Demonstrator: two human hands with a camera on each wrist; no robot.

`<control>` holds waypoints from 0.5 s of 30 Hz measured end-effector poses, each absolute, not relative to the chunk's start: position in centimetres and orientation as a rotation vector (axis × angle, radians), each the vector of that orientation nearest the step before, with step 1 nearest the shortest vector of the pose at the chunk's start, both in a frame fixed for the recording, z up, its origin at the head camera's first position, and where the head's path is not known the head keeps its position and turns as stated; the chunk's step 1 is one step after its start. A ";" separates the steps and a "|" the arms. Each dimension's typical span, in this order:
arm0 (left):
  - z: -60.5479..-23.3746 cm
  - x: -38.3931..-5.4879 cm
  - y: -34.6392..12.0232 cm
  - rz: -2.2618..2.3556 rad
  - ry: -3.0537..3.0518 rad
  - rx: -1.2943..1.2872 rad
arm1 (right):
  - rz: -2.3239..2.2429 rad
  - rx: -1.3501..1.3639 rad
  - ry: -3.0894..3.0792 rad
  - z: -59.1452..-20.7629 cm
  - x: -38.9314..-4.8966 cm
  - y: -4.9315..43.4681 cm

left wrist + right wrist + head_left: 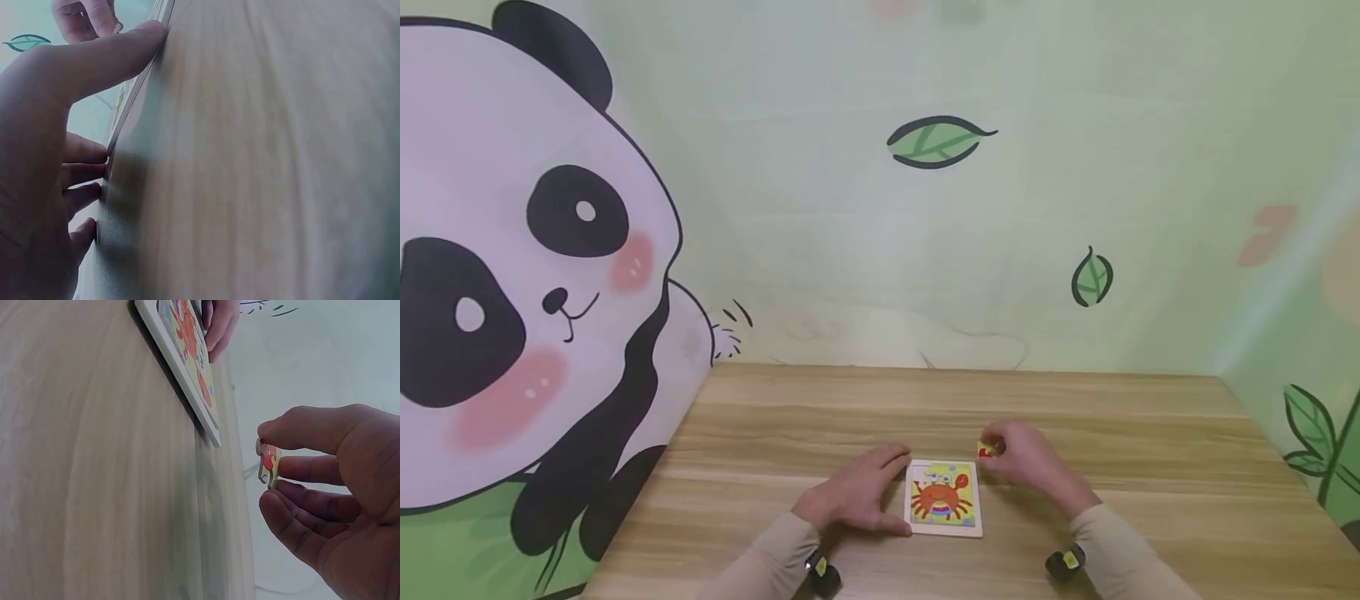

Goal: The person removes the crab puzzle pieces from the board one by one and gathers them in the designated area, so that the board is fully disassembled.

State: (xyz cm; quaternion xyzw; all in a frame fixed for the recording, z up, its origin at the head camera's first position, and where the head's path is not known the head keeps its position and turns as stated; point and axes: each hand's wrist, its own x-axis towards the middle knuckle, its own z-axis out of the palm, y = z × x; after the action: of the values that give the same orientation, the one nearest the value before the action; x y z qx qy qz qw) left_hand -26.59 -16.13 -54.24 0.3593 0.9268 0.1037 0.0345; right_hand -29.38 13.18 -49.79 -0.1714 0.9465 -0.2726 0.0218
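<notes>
A square puzzle board (943,531) with a pale frame and a crab picture lies on the table. A pale patch shows at the picture's upper left corner. My left hand (863,490) rests beside the board, thumb at its lower left corner and index finger near the upper left one. In the left wrist view the thumb (119,59) touches the frame edge. My right hand (1026,457) pinches a small yellow and red puzzle piece (269,462) between thumb and fingers, just off the board's upper right corner.
The wood-grain table (1150,467) reaches back to a pale green wall (820,208) with painted leaves. A large painted panda (512,125) covers the left wall. Dark wrist cameras (1065,563) sit under both sleeves.
</notes>
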 end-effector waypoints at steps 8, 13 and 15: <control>-54.4 -26.7 -15.9 0.302 2.853 1.128 | -0.829 -0.503 2.958 -50.0 -29.2 14.3; -54.3 -26.6 -16.1 0.303 2.857 1.117 | -0.838 -0.487 2.942 -50.0 -29.1 14.5; -54.3 -26.5 -16.2 0.303 2.860 1.113 | -0.849 -0.475 2.932 -50.0 -29.2 14.6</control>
State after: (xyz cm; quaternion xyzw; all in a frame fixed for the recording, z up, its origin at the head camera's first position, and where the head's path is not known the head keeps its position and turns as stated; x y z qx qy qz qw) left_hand -26.53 -16.21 -54.27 0.3608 0.9270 0.0982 0.0289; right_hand -29.16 14.56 -50.01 -0.1536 0.9488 -0.2746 0.0261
